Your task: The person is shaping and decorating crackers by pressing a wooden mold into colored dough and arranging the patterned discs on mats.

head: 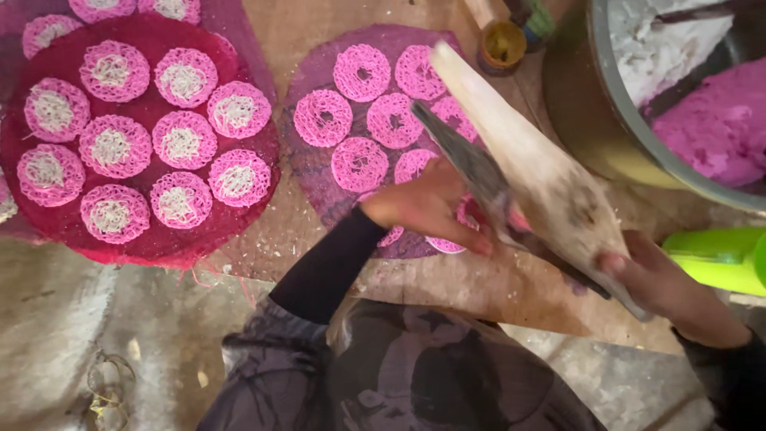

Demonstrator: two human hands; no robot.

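A wooden press [531, 164] with two long handles is held tilted over a round purple woven mat [307, 172]. My left hand [423, 206] grips its darker lower arm near the mat. My right hand [666, 289] holds the pale upper handle at its near end. Several pink noodle rounds [361, 72] lie on the mat; those under the press and my left hand are partly hidden.
A red woven mat [159, 239] at left carries several pink rounds with white centres. A large metal bowl [610, 120] at top right holds pink dough [714, 124] and white dough. A green plastic item [718, 257] lies at right, and a small yellow-rimmed cup [503, 44] stands near the top.
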